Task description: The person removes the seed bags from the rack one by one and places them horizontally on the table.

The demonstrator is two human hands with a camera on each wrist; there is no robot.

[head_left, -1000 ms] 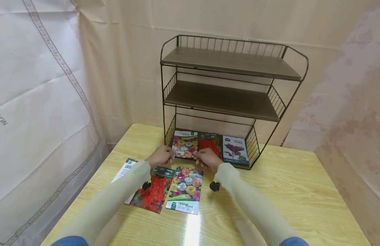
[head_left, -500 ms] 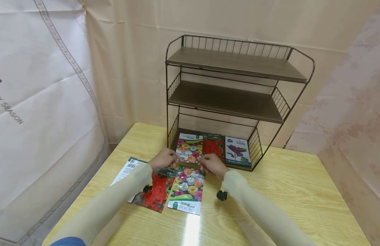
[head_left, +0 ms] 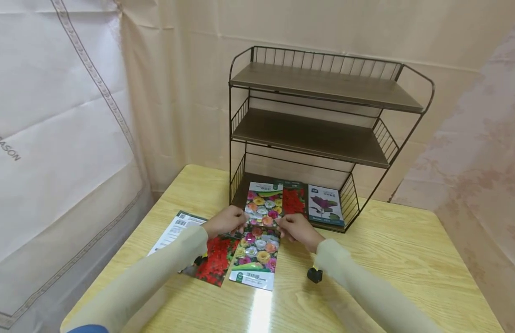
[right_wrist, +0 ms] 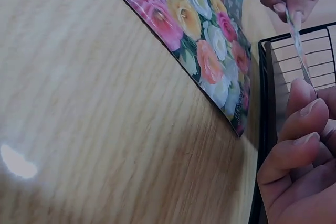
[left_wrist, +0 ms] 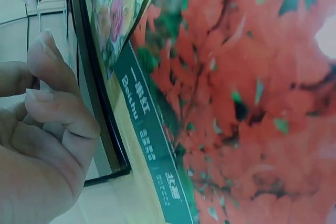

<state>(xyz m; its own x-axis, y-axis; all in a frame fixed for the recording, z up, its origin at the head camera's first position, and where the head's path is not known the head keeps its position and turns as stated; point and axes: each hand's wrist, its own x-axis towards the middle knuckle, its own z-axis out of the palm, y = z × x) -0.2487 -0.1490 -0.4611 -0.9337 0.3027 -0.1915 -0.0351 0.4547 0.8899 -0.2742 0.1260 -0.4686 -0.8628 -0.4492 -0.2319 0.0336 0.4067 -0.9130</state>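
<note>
Fingers of the left hand and of the right hand pinch the near corners of a mixed-flower packet, one hand at each side. Both wrist views show its thin edge between thumb and fingertips. In the head view, the packet appears over the left part of the bottom shelf of a dark wire rack; whether its far end rests on the shelf cannot be told. To its right on that shelf lie a red-flower packet, partly hidden by it, and then a purple-flower packet.

Nearer the person, a second mixed-flower packet lies on the wood-grained desk, its far end close below the hands. Left of it is another red-flower packet, partly covered by the left arm, and beyond that a white-backed packet with a barcode. Pale sleeves cover both arms. Light cloth hangs behind the rack, and printed sheeting hangs at the left.
</note>
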